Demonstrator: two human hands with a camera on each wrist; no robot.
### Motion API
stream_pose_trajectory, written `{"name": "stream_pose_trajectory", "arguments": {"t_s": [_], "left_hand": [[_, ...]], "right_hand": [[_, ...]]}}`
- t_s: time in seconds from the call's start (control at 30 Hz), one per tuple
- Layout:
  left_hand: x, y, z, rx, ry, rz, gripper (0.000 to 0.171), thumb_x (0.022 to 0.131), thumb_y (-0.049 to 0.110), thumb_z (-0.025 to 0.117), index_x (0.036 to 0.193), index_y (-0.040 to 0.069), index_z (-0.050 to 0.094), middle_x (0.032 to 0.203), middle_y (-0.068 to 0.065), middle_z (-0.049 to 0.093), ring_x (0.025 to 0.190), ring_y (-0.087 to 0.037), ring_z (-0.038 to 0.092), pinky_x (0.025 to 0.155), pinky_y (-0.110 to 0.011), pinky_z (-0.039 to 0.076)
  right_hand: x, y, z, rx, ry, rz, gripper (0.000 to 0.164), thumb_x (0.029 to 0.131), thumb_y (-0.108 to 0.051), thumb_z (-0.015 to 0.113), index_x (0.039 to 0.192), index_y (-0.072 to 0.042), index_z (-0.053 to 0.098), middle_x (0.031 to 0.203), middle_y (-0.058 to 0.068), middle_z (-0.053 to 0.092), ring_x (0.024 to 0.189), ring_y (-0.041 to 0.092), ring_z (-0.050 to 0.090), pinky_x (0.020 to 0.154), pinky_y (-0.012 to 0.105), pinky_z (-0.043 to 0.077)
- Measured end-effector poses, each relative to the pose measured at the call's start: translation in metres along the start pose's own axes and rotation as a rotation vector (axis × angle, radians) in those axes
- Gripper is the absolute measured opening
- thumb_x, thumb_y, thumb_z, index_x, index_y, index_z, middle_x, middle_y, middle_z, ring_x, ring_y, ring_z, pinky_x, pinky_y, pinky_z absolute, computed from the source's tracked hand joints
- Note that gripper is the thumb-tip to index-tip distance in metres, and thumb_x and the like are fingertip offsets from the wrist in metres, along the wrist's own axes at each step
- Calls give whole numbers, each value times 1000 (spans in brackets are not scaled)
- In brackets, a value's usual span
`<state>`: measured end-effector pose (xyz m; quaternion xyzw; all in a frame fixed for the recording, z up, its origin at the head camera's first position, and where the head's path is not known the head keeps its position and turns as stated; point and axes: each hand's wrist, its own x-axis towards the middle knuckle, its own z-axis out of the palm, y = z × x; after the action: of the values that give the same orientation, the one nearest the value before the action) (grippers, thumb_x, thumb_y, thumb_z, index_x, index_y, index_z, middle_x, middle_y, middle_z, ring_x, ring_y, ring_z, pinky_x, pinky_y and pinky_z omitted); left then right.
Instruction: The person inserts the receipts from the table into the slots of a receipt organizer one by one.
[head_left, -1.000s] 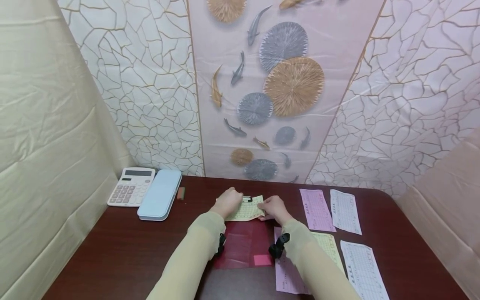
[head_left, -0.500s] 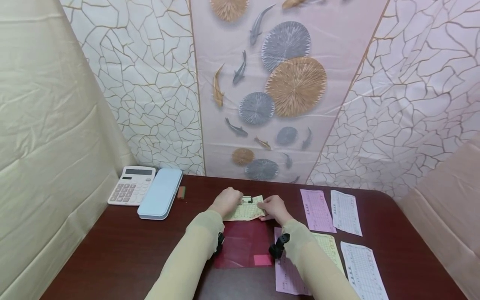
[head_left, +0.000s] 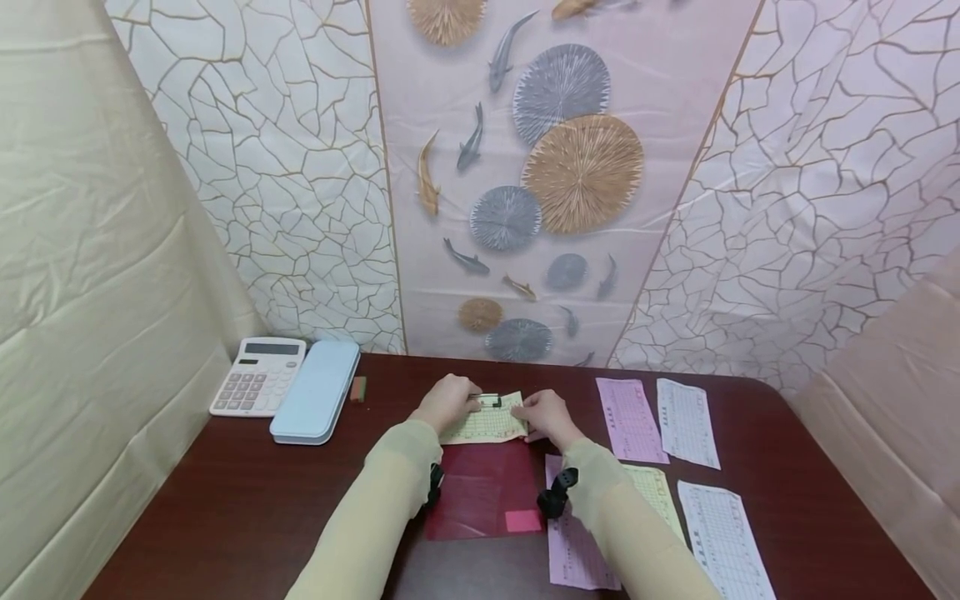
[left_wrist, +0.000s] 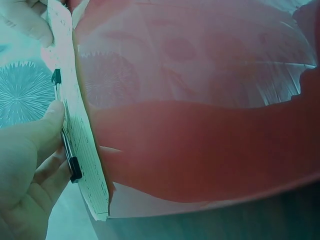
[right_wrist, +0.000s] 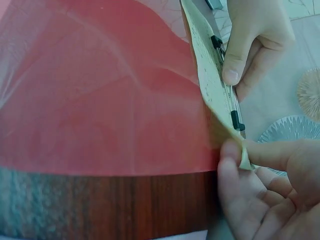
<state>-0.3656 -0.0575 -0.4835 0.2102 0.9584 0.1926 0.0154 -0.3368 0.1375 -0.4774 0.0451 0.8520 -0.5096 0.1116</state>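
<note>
A translucent red file folder (head_left: 480, 492) lies in front of me with a pink label (head_left: 522, 522) at its lower right corner. Across its top end is a yellow printed slip (head_left: 483, 427), beside a metal spring clip (head_left: 491, 402) with black ends. My left hand (head_left: 446, 402) pinches the clip between thumb and fingers; the left wrist view shows the thumb (left_wrist: 56, 112) on the clip's bar. With thumb and fingertips, my right hand (head_left: 551, 417) pinches the slip's right edge, whose corner is bent up in the right wrist view.
To the right lie several printed slips: a pink one (head_left: 633, 421), a white one (head_left: 687, 423), another white one (head_left: 726, 537) and a yellow one (head_left: 656, 496), partly under my right arm. A calculator (head_left: 258, 377), a light blue case (head_left: 317, 392) and an eraser (head_left: 358, 389) sit at left.
My left hand has slid slightly left along the clip, so more of its bar shows. The right hand keeps its pinch on the slip. The head view has shifted slightly.
</note>
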Motion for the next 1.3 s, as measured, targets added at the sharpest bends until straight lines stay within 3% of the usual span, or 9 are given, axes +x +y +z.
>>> {"name": "stream_pose_trajectory", "arguments": {"t_s": [0.27,0.63,1.07,1.3], "left_hand": [[-1,2,0,-27,3,-14,28,86,23,71,112,14,72,110,0,70,105,-17,64,87,-30,52],[-6,6,-2,-66,-5,-59,29,87,20,70,114,12,70,111,-3,69,104,-18,64,85,-31,54],[-8,3,0,-123,4,-88,33,88,21,67,119,12,68,116,-4,67,109,-20,62,88,-34,53],[-8,5,0,-105,0,-84,34,88,22,67,120,12,67,118,-4,67,110,-20,61,88,-34,53]], "right_hand": [[1,-4,-3,-121,57,-65,17,86,-10,68,93,6,68,66,9,62,49,15,59,47,31,55],[0,2,-19,-127,70,-111,14,87,-11,67,88,3,69,68,11,66,55,17,63,51,32,56],[2,19,-58,-133,62,-153,16,87,-8,65,92,7,66,75,15,68,60,18,65,53,31,56],[3,35,-85,-255,125,-213,15,88,-8,64,95,6,65,81,13,67,68,18,64,61,28,54]]}}
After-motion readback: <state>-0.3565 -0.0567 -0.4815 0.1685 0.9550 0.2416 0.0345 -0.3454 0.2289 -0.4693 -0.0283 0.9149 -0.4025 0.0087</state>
